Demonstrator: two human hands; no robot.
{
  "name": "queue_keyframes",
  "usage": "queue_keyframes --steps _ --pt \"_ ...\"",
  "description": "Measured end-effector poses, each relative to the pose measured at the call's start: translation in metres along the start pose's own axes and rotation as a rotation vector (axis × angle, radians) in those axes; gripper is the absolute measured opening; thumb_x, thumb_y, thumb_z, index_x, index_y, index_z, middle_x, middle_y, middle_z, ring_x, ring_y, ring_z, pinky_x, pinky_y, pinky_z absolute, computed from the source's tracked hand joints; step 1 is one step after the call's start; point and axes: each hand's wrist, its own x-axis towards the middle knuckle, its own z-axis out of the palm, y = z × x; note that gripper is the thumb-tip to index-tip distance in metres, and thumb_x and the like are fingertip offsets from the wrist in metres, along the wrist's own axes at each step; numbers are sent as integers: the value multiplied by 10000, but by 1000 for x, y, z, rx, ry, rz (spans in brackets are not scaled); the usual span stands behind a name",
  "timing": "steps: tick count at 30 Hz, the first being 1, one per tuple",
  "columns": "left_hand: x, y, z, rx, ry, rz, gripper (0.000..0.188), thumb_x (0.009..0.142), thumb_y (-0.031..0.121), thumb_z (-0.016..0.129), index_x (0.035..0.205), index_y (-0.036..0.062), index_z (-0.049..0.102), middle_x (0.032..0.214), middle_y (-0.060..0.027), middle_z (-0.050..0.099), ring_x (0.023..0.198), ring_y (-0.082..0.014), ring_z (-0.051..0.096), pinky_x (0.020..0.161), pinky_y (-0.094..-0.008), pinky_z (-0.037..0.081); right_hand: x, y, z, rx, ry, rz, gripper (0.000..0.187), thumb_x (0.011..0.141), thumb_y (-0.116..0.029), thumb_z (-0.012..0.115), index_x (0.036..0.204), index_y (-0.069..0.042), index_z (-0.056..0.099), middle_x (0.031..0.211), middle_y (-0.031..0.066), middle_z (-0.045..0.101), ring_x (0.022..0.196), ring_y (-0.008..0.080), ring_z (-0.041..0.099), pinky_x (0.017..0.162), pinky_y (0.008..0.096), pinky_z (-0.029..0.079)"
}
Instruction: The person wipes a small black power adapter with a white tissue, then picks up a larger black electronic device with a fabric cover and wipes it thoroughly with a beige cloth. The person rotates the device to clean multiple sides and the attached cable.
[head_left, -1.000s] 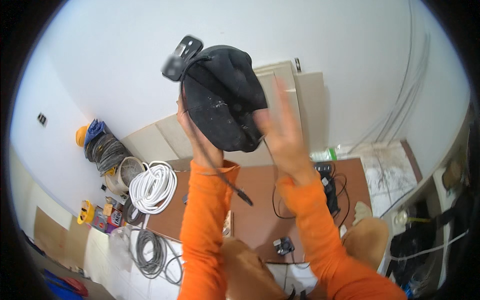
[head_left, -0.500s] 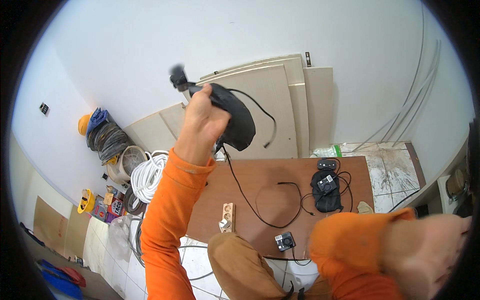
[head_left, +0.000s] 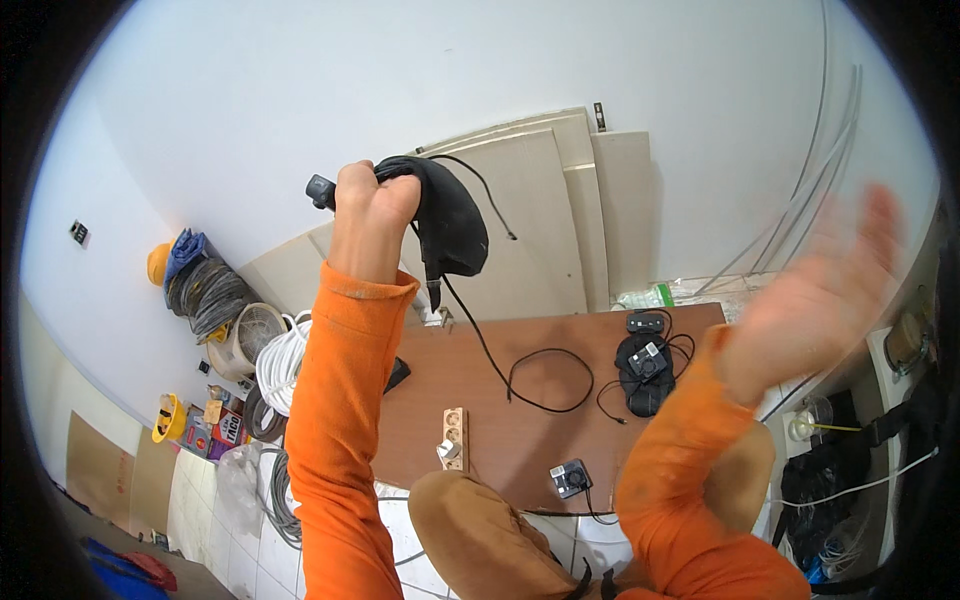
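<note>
Raised over the table's left side, my left hand (head_left: 376, 210) is closed round a black cap-like fabric piece (head_left: 455, 225). A small black mount (head_left: 321, 191) sticks out on the far side of my fist, and a black cable (head_left: 483, 340) trails from the piece down to the table in a loop. My right hand (head_left: 820, 295) is up at the right, blurred, with its fingers seemingly stretched out and nothing visible in them. On the brown table (head_left: 500, 450) lie a small boxy camera (head_left: 572, 479) near the front edge and a black fabric piece (head_left: 640, 395) with a similar camera on it.
A wooden power strip (head_left: 454, 440) with a white plug lies near my knee. Pale boards (head_left: 520, 220) lean on the wall behind. Coiled white hose (head_left: 280, 368), buckets and boxes stand left; a shelf (head_left: 885, 400) with bags is at the right.
My left hand has shifted slightly left with the black cap-like piece, which has turned. My right hand has swung up from the lower right. The trailing cable's loop has changed shape.
</note>
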Motion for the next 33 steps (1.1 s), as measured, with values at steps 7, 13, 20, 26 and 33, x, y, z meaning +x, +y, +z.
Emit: queue_keyframes --steps 7,13,20,26,33 --pt "52 66 -20 -202 130 90 180 657 53 656 727 22 493 638 -168 407 631 -339 477 546 -415 364 -122 29 50 -252 -526 -13 406 1009 -232 501 1268 57 619 1313 193 632 1241 277 588 1061 410 460" --pt "43 12 38 -40 99 80 125 681 31 649 699 21 526 624 -143 428 617 -294 507 540 -404 362 -194 -5 -17 -274 -713 505 346 993 -117 544 1279 60 631 1314 204 644 1220 302 615 1067 419 460" --pt "24 17 66 -1760 155 -1154 273 983 107 385 1130 -123 400 1207 -223 451 1017 -301 562 923 -451 396 31 -3 -23 103 122 -225 438 1040 -207 393 1280 109 577 1320 236 626 1198 318 621 1098 433 455" --pt "34 40 83 -2895 -39 -1196 414 1079 161 297 1311 -139 463 1337 -232 584 1258 -322 564 1157 -460 381 -126 54 8 -349 -528 4 369 1002 -139 446 1230 108 599 1227 224 667 1119 289 653 1029 395 479" --pt "-27 16 113 -1993 -169 -1358 457 1101 360 399 1275 -18 588 1227 -157 674 1141 -264 651 1023 -417 494 -133 28 -59 -461 -499 425 248 956 -36 520 1077 79 703 1096 164 745 998 267 705 930 358 526"
